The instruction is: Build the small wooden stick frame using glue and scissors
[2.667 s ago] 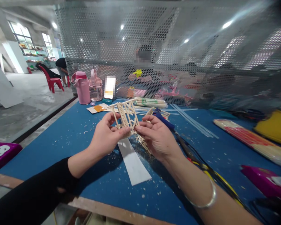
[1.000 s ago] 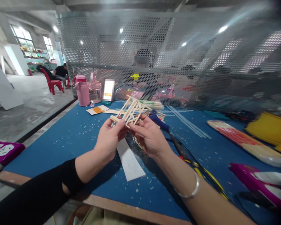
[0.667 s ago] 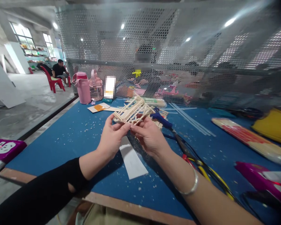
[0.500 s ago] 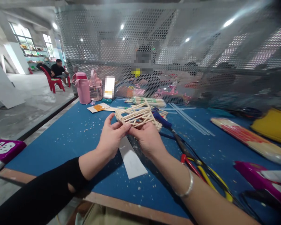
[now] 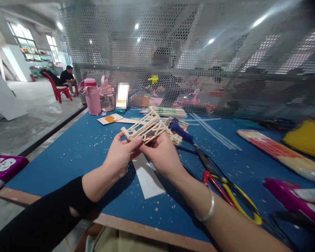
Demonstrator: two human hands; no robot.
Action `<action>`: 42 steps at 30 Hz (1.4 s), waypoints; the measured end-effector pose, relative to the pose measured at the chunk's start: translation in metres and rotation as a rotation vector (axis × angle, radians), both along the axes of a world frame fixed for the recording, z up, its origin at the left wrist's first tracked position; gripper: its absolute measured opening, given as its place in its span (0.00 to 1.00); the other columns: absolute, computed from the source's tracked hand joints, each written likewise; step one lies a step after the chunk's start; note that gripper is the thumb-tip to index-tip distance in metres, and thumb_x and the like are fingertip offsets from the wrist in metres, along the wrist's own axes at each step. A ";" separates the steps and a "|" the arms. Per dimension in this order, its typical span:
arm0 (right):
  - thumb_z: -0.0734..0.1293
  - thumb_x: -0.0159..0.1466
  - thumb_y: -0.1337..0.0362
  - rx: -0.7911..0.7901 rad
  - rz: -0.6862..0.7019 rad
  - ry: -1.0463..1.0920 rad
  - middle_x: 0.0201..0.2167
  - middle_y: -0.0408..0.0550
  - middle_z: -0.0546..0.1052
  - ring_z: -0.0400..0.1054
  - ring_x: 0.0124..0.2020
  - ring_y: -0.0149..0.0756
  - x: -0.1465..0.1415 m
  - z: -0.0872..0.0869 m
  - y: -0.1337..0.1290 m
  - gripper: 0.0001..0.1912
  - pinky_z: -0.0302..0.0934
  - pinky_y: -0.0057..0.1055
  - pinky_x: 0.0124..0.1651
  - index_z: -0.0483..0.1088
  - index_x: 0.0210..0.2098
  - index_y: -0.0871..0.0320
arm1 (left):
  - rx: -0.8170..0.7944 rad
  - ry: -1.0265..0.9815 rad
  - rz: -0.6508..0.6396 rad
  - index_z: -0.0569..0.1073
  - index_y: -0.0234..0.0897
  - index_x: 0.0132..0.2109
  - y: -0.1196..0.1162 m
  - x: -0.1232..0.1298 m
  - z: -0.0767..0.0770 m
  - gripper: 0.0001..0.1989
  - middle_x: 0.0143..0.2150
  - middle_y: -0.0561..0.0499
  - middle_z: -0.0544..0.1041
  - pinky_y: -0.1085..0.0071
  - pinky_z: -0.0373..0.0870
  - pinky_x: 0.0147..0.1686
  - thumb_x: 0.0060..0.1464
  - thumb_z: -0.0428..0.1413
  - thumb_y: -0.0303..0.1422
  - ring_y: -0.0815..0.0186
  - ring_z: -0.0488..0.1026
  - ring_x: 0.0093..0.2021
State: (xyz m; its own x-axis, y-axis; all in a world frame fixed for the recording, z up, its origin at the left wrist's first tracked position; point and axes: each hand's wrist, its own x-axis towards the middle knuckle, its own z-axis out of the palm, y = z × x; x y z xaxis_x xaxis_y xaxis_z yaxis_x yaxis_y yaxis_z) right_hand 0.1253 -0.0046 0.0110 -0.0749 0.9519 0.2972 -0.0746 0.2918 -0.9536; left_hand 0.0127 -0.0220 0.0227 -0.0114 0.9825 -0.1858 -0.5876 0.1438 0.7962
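Note:
Between my hands, above the blue tabletop (image 5: 76, 161), is a small pale wooden stick frame (image 5: 149, 127) built of thin bars. My left hand (image 5: 120, 150) grips its left end and near edge, thumb on top. My right hand (image 5: 162, 152) pinches the near right side; its fingertips are partly hidden behind the frame. Just beyond my right hand lies a glue gun (image 5: 182, 133) with a dark blue body, close to more pale stick pieces (image 5: 177, 140). Beneath my hands a white paper strip (image 5: 147, 180) lies on the table.
Red-handled pliers (image 5: 217, 187) and a yellow-handled tool (image 5: 238, 199) lie right of my forearm. Clear strips (image 5: 215, 131), a stick pack (image 5: 275, 150) and purple power strips (image 5: 291, 199) sit around. Pink bottles (image 5: 93, 98) stand at the back before a perforated metal screen (image 5: 107, 45).
The stick frame has tilted, its left end moving left and nearer me. Both hands have shifted slightly left with it, still holding it.

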 end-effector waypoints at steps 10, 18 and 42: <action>0.76 0.43 0.69 -0.004 0.005 -0.019 0.38 0.45 0.78 0.74 0.39 0.37 0.006 0.008 0.004 0.27 0.69 0.37 0.46 0.62 0.39 0.54 | -0.009 -0.056 -0.021 0.64 0.34 0.50 0.001 0.001 -0.001 0.21 0.31 0.50 0.79 0.78 0.71 0.27 0.51 0.59 0.18 0.74 0.74 0.24; 0.76 0.43 0.71 -0.031 0.051 -0.044 0.36 0.43 0.78 0.74 0.37 0.36 0.012 0.010 0.005 0.26 0.69 0.36 0.44 0.63 0.38 0.54 | -0.001 -0.076 -0.038 0.66 0.34 0.43 0.001 0.004 -0.005 0.15 0.30 0.51 0.78 0.79 0.70 0.26 0.51 0.58 0.17 0.75 0.73 0.22; 0.66 0.60 0.66 0.543 -0.190 -0.590 0.24 0.42 0.73 0.64 0.25 0.31 0.015 0.007 -0.015 0.04 0.58 0.30 0.30 0.72 0.29 0.54 | 0.013 -0.199 -0.049 0.69 0.31 0.39 0.013 -0.002 -0.004 0.06 0.31 0.49 0.77 0.78 0.72 0.31 0.55 0.55 0.19 0.73 0.76 0.28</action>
State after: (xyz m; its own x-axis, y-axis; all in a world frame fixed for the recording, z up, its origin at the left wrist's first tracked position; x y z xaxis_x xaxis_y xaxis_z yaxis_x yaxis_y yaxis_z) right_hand 0.1402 -0.0193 0.0182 -0.2148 0.6994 0.6817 0.4913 0.6806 -0.5435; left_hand 0.0103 -0.0091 0.0186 0.0720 0.9834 -0.1667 -0.7259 0.1662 0.6674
